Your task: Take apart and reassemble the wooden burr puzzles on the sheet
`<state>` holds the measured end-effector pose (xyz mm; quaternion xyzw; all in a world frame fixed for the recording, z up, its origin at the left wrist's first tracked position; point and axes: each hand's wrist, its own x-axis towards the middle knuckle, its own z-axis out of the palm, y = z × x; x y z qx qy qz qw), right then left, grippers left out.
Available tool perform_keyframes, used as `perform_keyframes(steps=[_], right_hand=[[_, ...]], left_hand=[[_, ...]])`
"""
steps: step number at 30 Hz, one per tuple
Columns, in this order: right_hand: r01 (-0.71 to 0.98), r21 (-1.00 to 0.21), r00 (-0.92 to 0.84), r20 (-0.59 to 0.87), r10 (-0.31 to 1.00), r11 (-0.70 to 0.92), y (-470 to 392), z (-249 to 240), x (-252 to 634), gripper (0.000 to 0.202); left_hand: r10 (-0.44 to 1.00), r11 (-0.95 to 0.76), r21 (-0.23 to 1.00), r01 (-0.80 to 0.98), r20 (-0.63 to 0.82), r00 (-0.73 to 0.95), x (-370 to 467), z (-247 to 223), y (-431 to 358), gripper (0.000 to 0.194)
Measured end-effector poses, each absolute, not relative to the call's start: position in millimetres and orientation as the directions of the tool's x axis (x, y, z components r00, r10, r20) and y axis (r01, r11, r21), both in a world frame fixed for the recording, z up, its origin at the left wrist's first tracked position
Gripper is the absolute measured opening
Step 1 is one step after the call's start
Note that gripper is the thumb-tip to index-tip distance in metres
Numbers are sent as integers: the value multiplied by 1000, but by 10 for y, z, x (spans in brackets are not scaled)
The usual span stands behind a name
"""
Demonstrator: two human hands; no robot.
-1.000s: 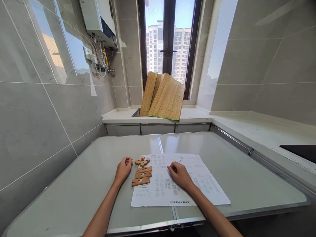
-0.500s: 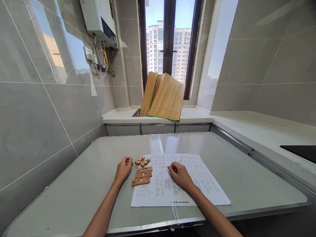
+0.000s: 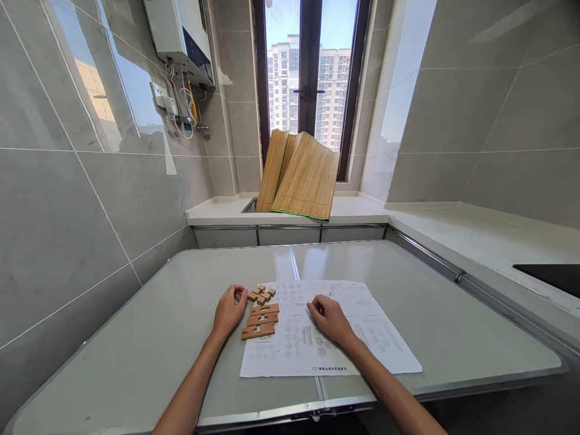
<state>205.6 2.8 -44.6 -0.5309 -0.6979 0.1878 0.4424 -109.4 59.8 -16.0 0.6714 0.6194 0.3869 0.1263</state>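
A printed white sheet lies on the pale folding table. Several small wooden blocks are clustered at its upper left corner. Below them, three flat wooden pieces with cut-outs lie one under another over the sheet's left edge. My left hand rests just left of the blocks, its fingers curled together by the nearest block; whether anything is between the fingertips is hidden. On the middle of the sheet rests my right hand, fingers curled in, with nothing visible in it.
A folded bamboo mat leans by the window on the white counter behind the table. The counter continues along the right side, with a dark panel in it. A tiled wall borders the left.
My left hand has shifted slightly right, closer to the small blocks. My right hand keeps its place on the sheet. The whole view has moved very slightly.
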Motion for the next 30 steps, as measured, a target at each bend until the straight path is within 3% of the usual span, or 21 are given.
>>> perform_keyframes(steps=[5,10,18,26,30], right_hand=[[580,-724,-54,424,904,374,50,-455,2057,35],[576,-726,-51,426,903,375,51,-437,2057,34],[576,-727,-52,425,904,375,35,-394,2061,35],[573,-726,-33,444,895,381,49,-399,2062,33],[588,-729,55,469,882,351,84,-427,2088,35]], left_hand=[[895,-258,472,843,445,25,-821,-137,527,51],[941,-181,442,879,337,24,-555,-81,629,71],[930,-114,336,935,366,-18,-437,-153,780,46],[923,-215,413,885,383,46,-364,45,671,46],[889,-436,475,764,359,285,-65,69,429,56]])
